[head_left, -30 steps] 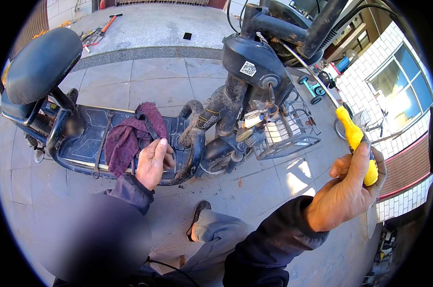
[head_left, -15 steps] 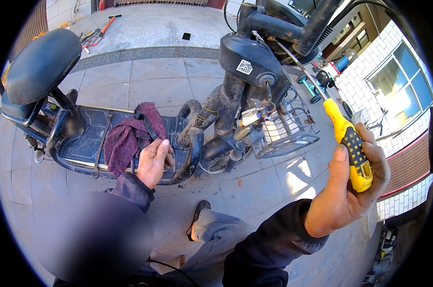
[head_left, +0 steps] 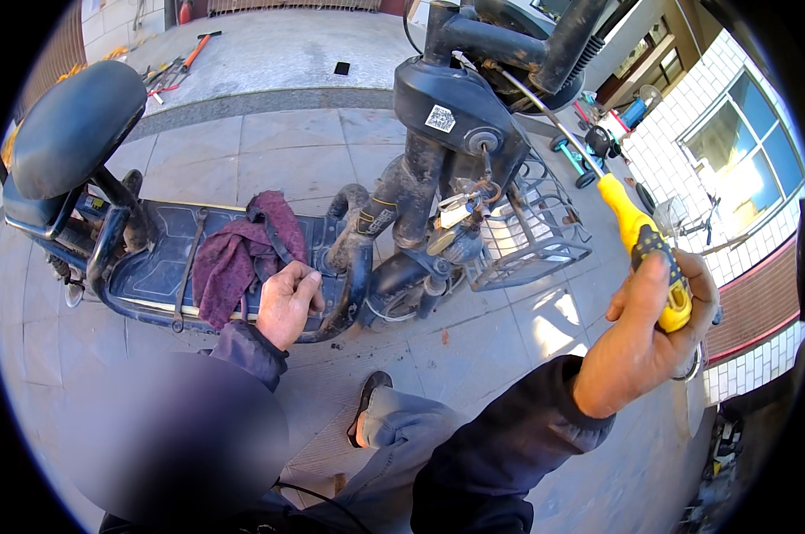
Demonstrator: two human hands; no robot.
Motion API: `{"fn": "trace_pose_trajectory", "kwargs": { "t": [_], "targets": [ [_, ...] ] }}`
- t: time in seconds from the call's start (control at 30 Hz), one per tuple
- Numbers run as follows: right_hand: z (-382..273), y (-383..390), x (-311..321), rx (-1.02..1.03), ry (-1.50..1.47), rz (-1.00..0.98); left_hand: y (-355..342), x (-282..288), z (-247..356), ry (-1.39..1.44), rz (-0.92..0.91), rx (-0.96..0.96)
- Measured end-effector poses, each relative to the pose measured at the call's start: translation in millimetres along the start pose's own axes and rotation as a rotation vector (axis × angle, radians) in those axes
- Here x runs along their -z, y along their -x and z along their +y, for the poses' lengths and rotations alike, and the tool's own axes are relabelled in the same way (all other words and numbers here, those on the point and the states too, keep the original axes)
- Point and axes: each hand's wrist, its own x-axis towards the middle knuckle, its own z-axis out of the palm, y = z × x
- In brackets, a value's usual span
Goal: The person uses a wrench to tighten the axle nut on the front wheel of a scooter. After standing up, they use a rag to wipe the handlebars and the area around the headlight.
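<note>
My right hand (head_left: 652, 329) grips a screwdriver with a yellow and black handle (head_left: 647, 240); its long metal shaft (head_left: 545, 111) points up-left toward the steering column of a dirty dark electric scooter (head_left: 420, 178). My left hand (head_left: 287, 303) rests with fingers curled on the edge of the scooter's footboard (head_left: 153, 267), beside a crumpled maroon rag (head_left: 238, 254). A bunch of keys (head_left: 460, 209) hangs at the column, below the lock.
The scooter's black seat (head_left: 69, 125) is at the left and a wire basket (head_left: 531, 231) at its front. Tools (head_left: 176, 67) lie on the pavement far back. A white tiled wall with a window (head_left: 740, 151) stands at the right. My knee and shoe (head_left: 371, 414) are below.
My right hand has swung the screwdriver from upright to pointing up-left, its tip nearer the scooter's column. My left hand stays at the footboard, fingers curled tighter.
</note>
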Motion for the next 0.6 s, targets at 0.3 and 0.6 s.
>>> {"fn": "trace_pose_trajectory", "kwargs": {
  "t": [0.3, 0.6],
  "targets": [
    [-19, 7, 3, -0.075, -0.058, -0.12, 1, -2, -4, -0.02, -0.026, 0.018],
    [-11, 4, 1, 0.136, 0.146, -0.046, 0, -1, -6, 0.013, 0.002, 0.01]
  ]
}}
